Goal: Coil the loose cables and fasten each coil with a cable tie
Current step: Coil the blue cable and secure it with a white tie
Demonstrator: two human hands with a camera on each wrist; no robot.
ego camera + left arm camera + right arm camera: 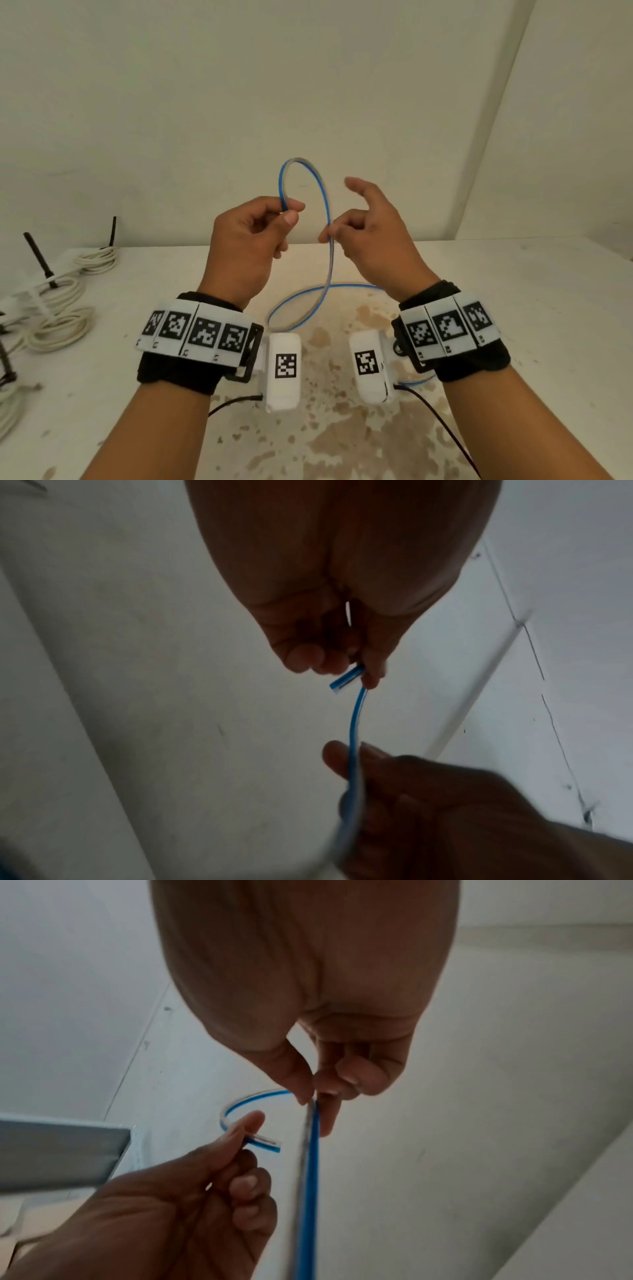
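L hand (251, 236) pinching blue cable (322, 195) end | R hand (368, 233) pinching same cable lower, first loop up | risk: springy cable pops loop if either pinch slackens

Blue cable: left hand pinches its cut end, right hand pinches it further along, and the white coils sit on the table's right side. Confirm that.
One error: the white coils lie on the table's left side, per the head view. The left hand does pinch the blue cable's end, the right hand further along.
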